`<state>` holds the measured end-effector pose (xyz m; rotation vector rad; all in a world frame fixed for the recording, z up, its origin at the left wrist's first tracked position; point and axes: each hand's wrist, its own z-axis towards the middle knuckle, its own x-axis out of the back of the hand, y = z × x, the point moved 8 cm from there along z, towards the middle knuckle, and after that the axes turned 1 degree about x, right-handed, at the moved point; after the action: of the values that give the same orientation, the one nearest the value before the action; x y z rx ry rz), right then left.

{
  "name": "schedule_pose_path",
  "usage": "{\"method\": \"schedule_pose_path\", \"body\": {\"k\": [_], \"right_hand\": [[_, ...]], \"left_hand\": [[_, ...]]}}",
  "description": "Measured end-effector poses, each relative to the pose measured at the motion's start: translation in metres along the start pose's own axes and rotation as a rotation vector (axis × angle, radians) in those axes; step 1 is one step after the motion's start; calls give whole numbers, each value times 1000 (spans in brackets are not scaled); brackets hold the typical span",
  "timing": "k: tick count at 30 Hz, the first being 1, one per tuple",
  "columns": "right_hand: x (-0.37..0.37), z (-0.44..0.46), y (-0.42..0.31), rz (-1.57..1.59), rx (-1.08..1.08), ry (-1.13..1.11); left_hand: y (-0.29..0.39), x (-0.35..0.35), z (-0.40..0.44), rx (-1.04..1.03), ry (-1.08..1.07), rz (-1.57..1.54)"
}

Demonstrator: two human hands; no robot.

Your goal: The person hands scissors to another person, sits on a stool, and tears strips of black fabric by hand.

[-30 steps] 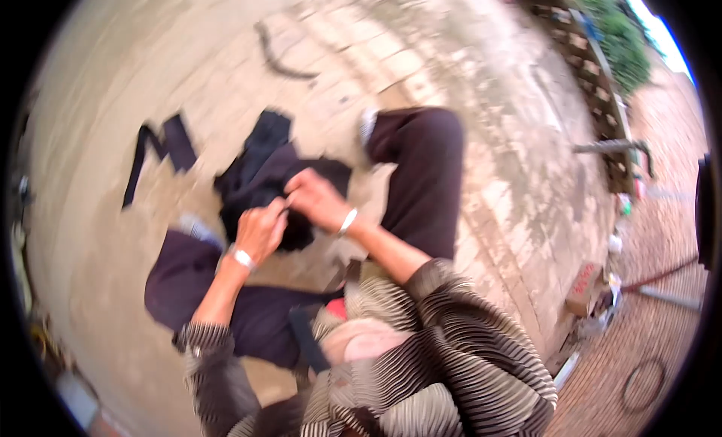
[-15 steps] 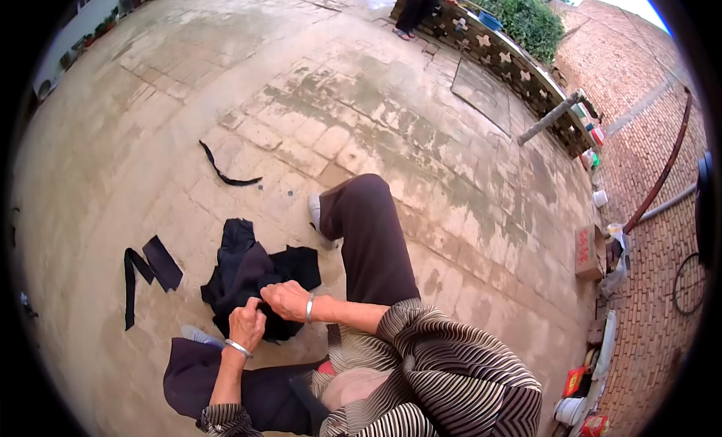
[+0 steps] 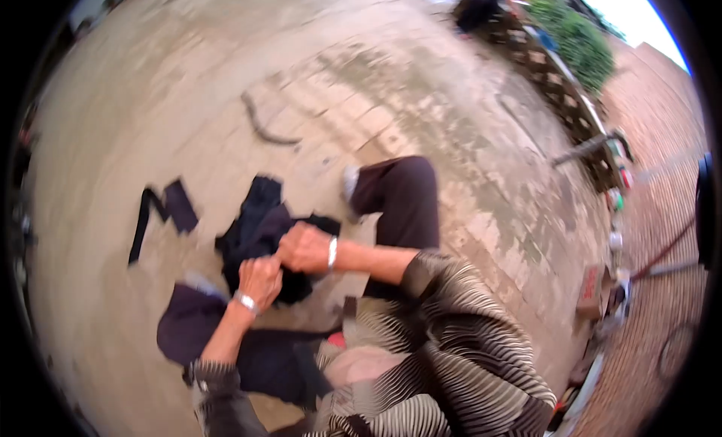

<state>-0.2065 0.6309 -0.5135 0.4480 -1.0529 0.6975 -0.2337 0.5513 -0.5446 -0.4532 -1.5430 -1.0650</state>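
Note:
A dark bundle of cloth (image 3: 259, 219) lies between my bent legs on the paved ground. My left hand (image 3: 260, 281) is closed at its lower edge, with the fingers pinched together. Touching it, my right hand (image 3: 304, 249) is closed too, knuckles up, over the right part of the cloth. Both hands seem to grip the dark cloth, though blur hides exactly what lies between the fingers. Left of the bundle are a dark rectangular cloth piece (image 3: 180, 206) and a narrow black strip (image 3: 140, 226). A curved dark strip (image 3: 263, 128) lies farther out.
A low patterned wall (image 3: 553, 80) with green plants (image 3: 575, 46) runs along the upper right, a person (image 3: 477, 8) beside it. A pole (image 3: 580, 149) leans near its end. A cardboard box (image 3: 593, 292) stands by the brick surface (image 3: 662, 234) at right.
The view has swung, shifting the scene up and right since half a second ago. My hands remain together over the cloth, and the right hand's fingers have curled closed compared with one second ago.

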Motion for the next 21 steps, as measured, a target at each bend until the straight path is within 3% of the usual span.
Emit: {"method": "schedule_pose_path", "body": {"k": [3, 5, 8, 11, 13, 14, 16, 21], "right_hand": [[-7, 3, 32, 2, 84, -44], [-22, -34, 99, -140, -93, -364], [-19, -95, 191, -295, -497, -448], [-17, -113, 237, -336, -654, -598], [-7, -125, 264, -392, -851, -625], [-1, -139, 280, -412, -1000, -741], [19, -159, 304, -443, -1190, -673], [58, -174, 334, -507, -1305, -671]], "left_hand": [[10, 36, 0, -29, 152, -24], [-1, 55, -22, 15, 189, -129], [-18, 66, -50, 53, 174, -287], [-17, 74, -59, 45, 165, -414], [-14, 92, -63, 37, 147, -524], [-16, 104, -68, 36, 132, -542], [-31, 107, -88, 107, 103, -575], [-110, 122, -135, 525, 291, -622]]}}
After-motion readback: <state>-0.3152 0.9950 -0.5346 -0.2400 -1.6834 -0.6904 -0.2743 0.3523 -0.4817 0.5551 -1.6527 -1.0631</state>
